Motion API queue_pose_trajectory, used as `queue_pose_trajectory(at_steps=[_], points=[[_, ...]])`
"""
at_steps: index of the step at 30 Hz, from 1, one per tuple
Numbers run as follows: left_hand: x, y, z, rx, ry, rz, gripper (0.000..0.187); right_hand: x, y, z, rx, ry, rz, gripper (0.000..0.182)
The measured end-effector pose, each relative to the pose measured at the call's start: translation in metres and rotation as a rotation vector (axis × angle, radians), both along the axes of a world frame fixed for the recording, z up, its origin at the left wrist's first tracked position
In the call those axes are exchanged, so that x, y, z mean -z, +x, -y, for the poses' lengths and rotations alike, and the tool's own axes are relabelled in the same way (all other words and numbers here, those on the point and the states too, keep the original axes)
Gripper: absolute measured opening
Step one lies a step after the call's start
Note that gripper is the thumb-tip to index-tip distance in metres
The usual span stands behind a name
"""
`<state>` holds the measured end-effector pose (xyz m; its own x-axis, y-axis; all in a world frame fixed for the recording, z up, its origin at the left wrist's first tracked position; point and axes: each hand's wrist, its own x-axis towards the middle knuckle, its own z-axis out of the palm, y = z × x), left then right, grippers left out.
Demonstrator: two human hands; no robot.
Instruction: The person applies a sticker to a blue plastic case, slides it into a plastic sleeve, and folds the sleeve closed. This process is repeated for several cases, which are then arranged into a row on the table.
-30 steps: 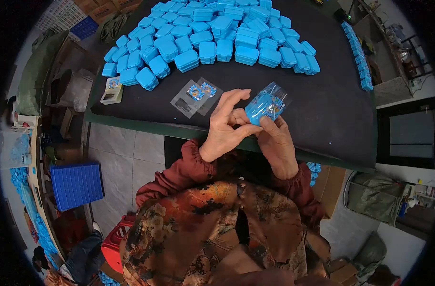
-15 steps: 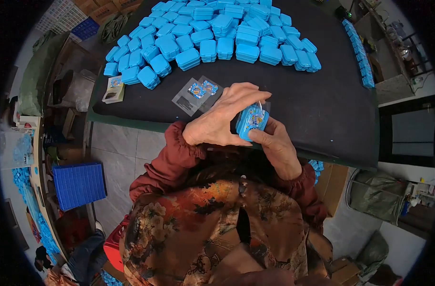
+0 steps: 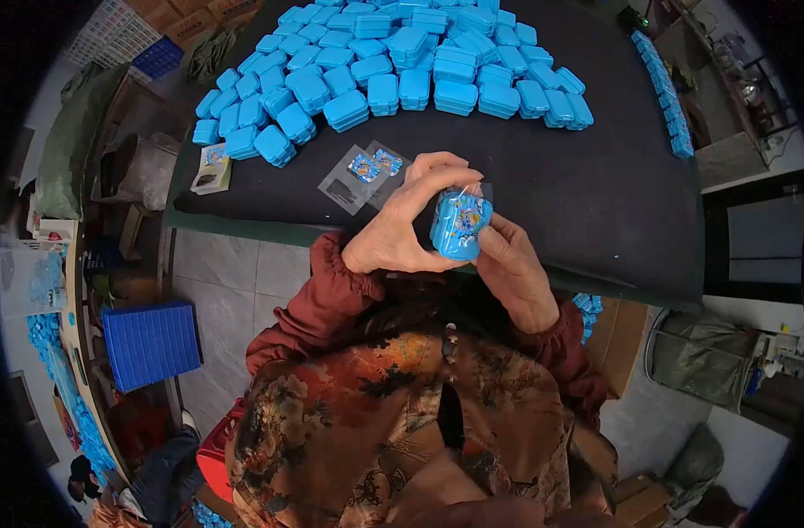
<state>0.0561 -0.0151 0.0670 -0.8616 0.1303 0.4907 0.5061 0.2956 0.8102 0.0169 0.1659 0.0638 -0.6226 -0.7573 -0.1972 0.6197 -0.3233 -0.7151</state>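
A small blue plastic box [image 3: 448, 239] with rounded corners is held above the near edge of the dark table. Its face bears a colourful cartoon sticker [image 3: 469, 220], and a piece of clear film [image 3: 484, 190] sticks out past its upper right corner. My left hand [image 3: 393, 227] is closed round the box, fingers over the top and thumb beneath. At the box's lower right edge, my right hand [image 3: 518, 277] pinches with thumb and fingers. Two clear sticker sheets [image 3: 347, 183] with similar designs lie overlapping on the table, just left of my left hand.
Many blue boxes [image 3: 345, 110] are heaped across the back of the table [image 3: 587, 202]. A small stack of printed sheets [image 3: 211, 176] lies at the left. More boxes line the right edge [image 3: 664, 97]. A blue crate [image 3: 151, 345] stands lower left; a person's leg [image 3: 168, 466] shows below it.
The box has turned so its stickered face shows more fully. My right thumb has slid from that face to the right edge. My left fingers have shifted slightly left.
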Motion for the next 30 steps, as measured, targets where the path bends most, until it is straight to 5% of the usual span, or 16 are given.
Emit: queue_pose_trajectory(at_steps=[10,16,21,30], points=[[-0.015,0.002,0.000,-0.061,-0.188,-0.132,0.087,0.001,0.008,0.001,0.068,0.082,-0.073,0.036],[0.008,0.014,-0.007,-0.329,0.060,-0.087,0.089,0.003,0.008,0.005,0.116,-0.062,-0.037,0.033],[0.027,0.019,-0.015,-0.255,0.449,0.193,0.071,0.001,0.010,0.014,0.108,-0.142,0.077,0.034],[0.026,0.006,-0.007,-0.061,0.556,0.086,0.069,0.007,0.015,0.019,0.075,-0.078,0.018,0.033]])
